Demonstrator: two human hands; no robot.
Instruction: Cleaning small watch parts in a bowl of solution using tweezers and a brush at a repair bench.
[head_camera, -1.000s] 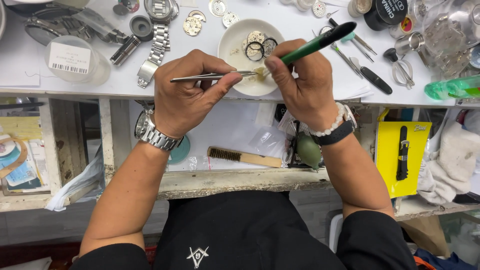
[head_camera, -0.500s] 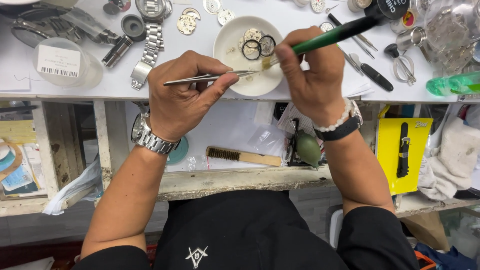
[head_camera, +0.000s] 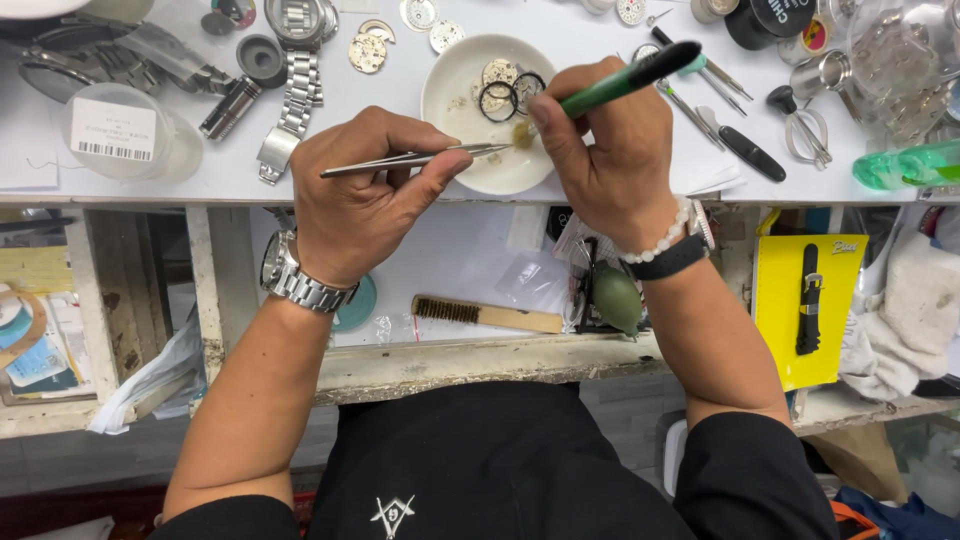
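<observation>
Nearest, below the dish (head_camera: 440, 110), a wooden brush (head_camera: 487, 314) lies on the lower shelf. Over the dish's near rim, the left hand (head_camera: 365, 195) pinches tweezers (head_camera: 415, 160) and the right hand (head_camera: 610, 150) pinches a green tool (head_camera: 625, 82). Both tips meet at a tiny brass part (head_camera: 522, 135), seemingly light and fragile, best gripped by its edge.

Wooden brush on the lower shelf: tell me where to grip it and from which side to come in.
Grip the wooden brush by its bare wooden handle, the right-hand half, coming from above. It lies flat, with dark bristles at its left end, and the handle side looks free of clutter. Both the left hand and right hand hold tools.
</observation>
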